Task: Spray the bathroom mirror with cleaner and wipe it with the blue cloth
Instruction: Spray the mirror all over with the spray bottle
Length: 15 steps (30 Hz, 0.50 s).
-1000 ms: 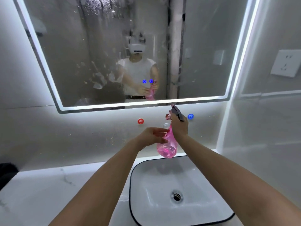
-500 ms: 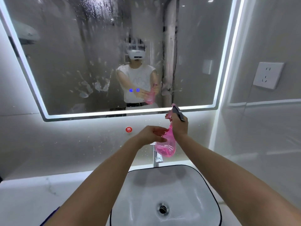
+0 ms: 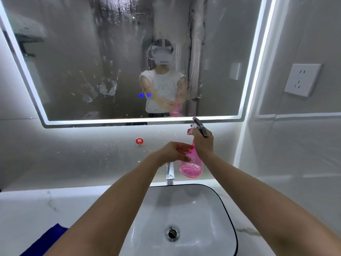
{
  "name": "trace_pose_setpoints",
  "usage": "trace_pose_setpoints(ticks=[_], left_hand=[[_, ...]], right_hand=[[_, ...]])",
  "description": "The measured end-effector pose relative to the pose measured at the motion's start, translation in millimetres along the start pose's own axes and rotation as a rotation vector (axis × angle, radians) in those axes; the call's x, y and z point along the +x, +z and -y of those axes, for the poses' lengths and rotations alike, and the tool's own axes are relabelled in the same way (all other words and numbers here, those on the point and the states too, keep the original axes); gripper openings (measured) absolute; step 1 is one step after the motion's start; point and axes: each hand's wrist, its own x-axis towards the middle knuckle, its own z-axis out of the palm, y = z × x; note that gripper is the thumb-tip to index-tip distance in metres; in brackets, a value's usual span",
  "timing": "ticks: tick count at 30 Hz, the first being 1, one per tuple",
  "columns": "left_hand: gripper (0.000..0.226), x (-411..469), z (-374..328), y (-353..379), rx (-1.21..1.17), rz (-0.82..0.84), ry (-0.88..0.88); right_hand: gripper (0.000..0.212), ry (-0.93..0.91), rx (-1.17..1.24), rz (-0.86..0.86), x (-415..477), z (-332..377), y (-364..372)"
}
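Above the sink (image 3: 227, 206), the right hand (image 3: 203, 143) grips the pink spray bottle (image 3: 191, 167), liquid low; the left hand (image 3: 173, 151) holds its body. The blue cloth (image 3: 46, 241) lies on the bench (image 3: 27, 209). The mirror (image 3: 73, 52) is smeared. A red sticker (image 3: 139, 141) reads "热".

A white marble counter (image 3: 36, 209) with faint grey veins runs from left to right along the foot of the wall. A white basin (image 3: 193, 207) with a thin black rim sits on it, right of the middle, with a round metal drain (image 3: 172, 233) in its floor. A chrome tap (image 3: 169, 172) stands just behind the basin's far edge. A blue cloth (image 3: 46, 241) lies on the counter at the near left, partly cut off by the frame's edge.
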Motion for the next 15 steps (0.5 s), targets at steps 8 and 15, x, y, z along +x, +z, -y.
trace_pose_setpoints(ticks=[8,15], left_hand=[[0.057,20.7,-10.2,19.7,0.022,0.031,-0.002],[0.057,39.6,-22.9,36.6,0.015,0.042,0.006]], right_hand=[[0.024,0.042,0.044,-0.048,15.6,-6.8,-24.6],[0.021,0.034,0.032,-0.066,28.5,-7.3,-49.6]])
